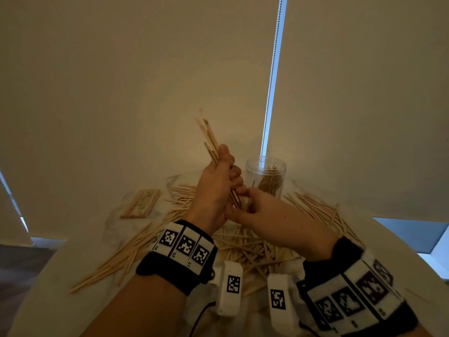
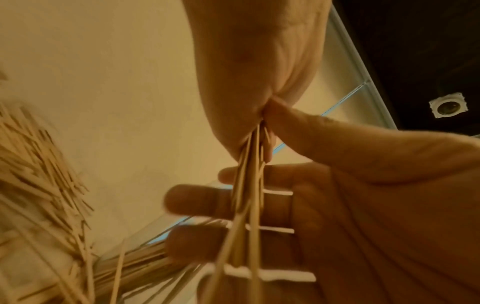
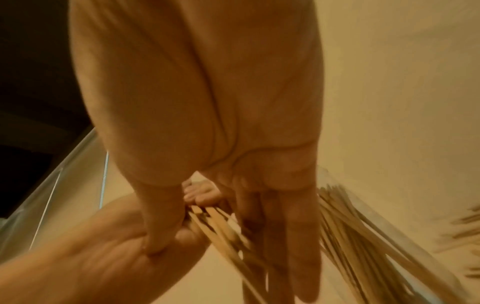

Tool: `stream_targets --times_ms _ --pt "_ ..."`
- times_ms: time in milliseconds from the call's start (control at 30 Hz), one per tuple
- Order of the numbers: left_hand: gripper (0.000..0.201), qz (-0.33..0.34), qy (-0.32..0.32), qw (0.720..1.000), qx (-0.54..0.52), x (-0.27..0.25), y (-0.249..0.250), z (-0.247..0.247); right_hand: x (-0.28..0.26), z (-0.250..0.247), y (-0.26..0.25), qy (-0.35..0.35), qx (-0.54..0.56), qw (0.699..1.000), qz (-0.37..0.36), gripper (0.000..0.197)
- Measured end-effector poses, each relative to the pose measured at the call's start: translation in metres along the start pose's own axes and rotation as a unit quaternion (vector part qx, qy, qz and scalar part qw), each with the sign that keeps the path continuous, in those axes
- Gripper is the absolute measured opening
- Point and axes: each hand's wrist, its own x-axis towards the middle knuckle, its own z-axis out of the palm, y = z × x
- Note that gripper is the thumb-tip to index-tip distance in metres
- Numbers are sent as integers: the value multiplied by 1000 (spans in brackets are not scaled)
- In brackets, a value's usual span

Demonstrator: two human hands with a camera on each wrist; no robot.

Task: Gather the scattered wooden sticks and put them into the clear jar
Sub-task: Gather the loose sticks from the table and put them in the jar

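My left hand [image 1: 222,177] grips a bundle of wooden sticks [image 1: 209,138], held upright and leaning up to the left above the table. My right hand [image 1: 255,207] meets it from the right. Its straight fingers [image 2: 197,199] lie against the bundle's lower ends [image 2: 246,205], and its thumb presses at the base of the left fist. The clear jar [image 1: 266,170] stands just behind the hands, upright and open, with some sticks [image 1: 270,187] leaning inside. Many scattered sticks [image 1: 243,249] cover the white table [image 1: 48,302] under and around both hands.
A flat, tidy pack of sticks [image 1: 141,203] lies at the back left of the table. Cream roller blinds with a bead chain [image 1: 272,81] hang close behind the jar. The table's edge drops to dark floor [image 1: 14,268] on the left.
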Motion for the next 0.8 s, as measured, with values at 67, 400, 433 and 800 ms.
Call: stream_targets --times_ms 67,400,433,800 --pt "37 21 14 1000 -13 4 -4 -2 1 4 4 -27 -8 1000 1 40" --pt "31 40 -8 999 1 1 -8 0 2 8 11 25 132 991 13 16" --pt "31 47 -10 999 3 1 -6 -1 0 8 14 16 107 994 21 20" --pt "32 24 -56 998 25 -1 -4 -2 -9 12 20 29 250 967 28 20"
